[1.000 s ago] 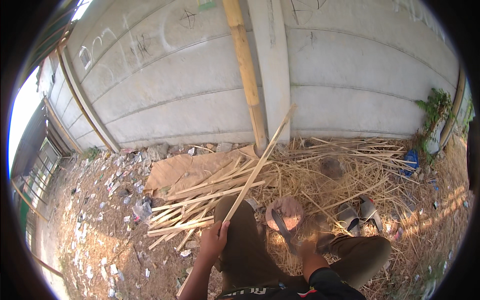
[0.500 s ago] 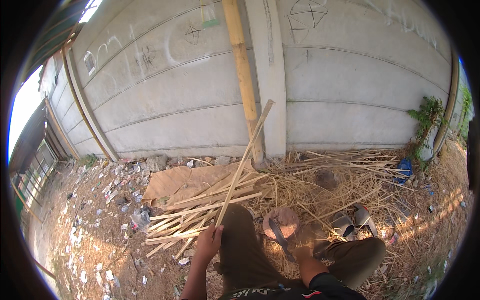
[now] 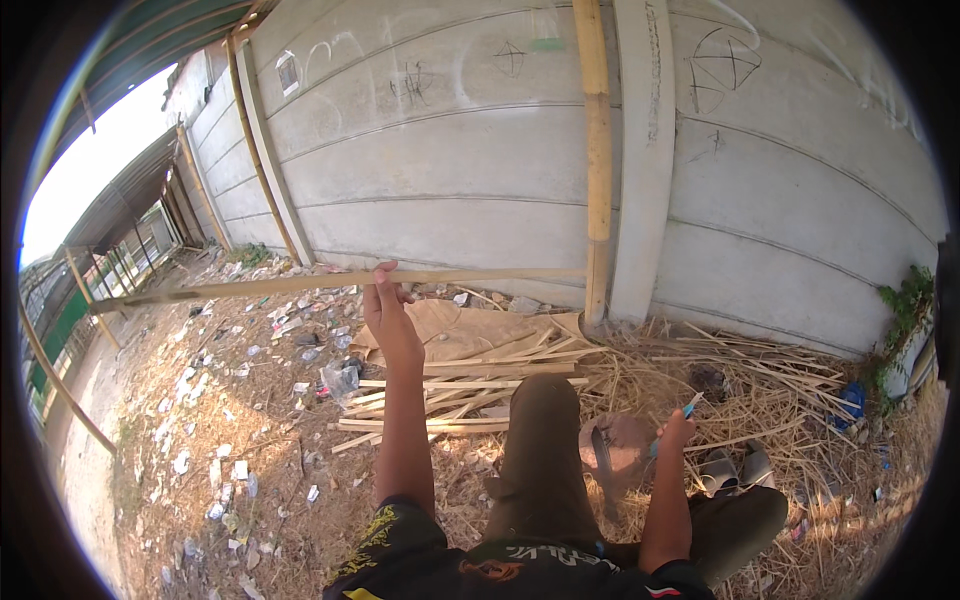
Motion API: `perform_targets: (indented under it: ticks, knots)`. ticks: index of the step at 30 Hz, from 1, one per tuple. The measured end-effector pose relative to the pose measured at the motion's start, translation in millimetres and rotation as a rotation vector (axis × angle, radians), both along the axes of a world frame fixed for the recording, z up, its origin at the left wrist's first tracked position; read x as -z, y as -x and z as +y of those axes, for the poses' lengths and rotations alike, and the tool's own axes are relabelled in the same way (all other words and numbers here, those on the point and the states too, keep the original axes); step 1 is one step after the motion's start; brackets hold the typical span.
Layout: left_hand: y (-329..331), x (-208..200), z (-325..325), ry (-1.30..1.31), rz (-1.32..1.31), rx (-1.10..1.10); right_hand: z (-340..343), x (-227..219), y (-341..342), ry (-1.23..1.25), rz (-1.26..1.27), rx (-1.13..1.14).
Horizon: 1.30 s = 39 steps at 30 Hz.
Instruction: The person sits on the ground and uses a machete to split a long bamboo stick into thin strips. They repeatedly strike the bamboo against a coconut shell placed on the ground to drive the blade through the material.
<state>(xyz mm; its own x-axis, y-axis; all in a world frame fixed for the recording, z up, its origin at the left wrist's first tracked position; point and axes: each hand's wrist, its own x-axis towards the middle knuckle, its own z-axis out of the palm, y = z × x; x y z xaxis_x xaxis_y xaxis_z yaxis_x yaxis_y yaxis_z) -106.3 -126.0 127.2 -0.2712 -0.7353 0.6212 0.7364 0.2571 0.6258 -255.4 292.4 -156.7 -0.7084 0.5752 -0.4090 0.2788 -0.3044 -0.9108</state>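
Observation:
My left hand [image 3: 390, 310] is raised over the littered ground, its fingers pinching a long flat bamboo strip [image 3: 480, 275]. The strip lies nearly level across the view, in front of the wall. To the right of my knee, my right hand [image 3: 677, 432] is closed round a slim blue tool with a pale pointed tip [image 3: 692, 404]; its exact kind is unclear. Beside that hand, a dark curved blade [image 3: 603, 460] rests against a round reddish block [image 3: 630, 440]. More bamboo strips [image 3: 470, 427] are piled left of my knee.
A brown sheet [image 3: 450, 325] lies partly under the pile. A concrete wall [image 3: 440, 150] with a bamboo pole [image 3: 597, 150] stands ahead. At right are thin strips [image 3: 770, 360], straw-like shavings, sandals [image 3: 738, 468] and a blue plastic scrap [image 3: 850, 405]. Litter covers the ground at left.
My left hand has risen, and the strip has swung from steeply tilted to nearly level. My right hand has moved up and right, away from the dark blade, and now shows the blue tool.

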Motion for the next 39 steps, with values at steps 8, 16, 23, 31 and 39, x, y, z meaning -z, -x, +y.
perform_targets:
  ticks: [8, 16, 23, 31, 39]
  knots:
    - [4.9, 76.1, 91.9, -0.492, -0.125, 0.72, -55.2, -193.0, -55.3, 0.351, 0.647, -0.626]
    - [-8.0, 169.4, 191.9, -0.726, -0.271, 1.14, -51.2, -213.0, -56.7, 0.295, 0.7, -0.517]
    - [-22.9, 194.1, 196.2, -0.622, -0.652, 1.657, -32.0, -187.5, -35.8, 0.16, 0.638, -0.545]
    - [-23.6, 109.6, 184.4, 0.484, -0.664, 0.878, -14.0, -160.1, -37.1, 0.15, 0.557, -0.744]
    - [17.1, 120.8, 182.4, 0.683, -1.18, 1.027, 5.3, -162.7, -52.1, 0.167, 0.56, -0.803]
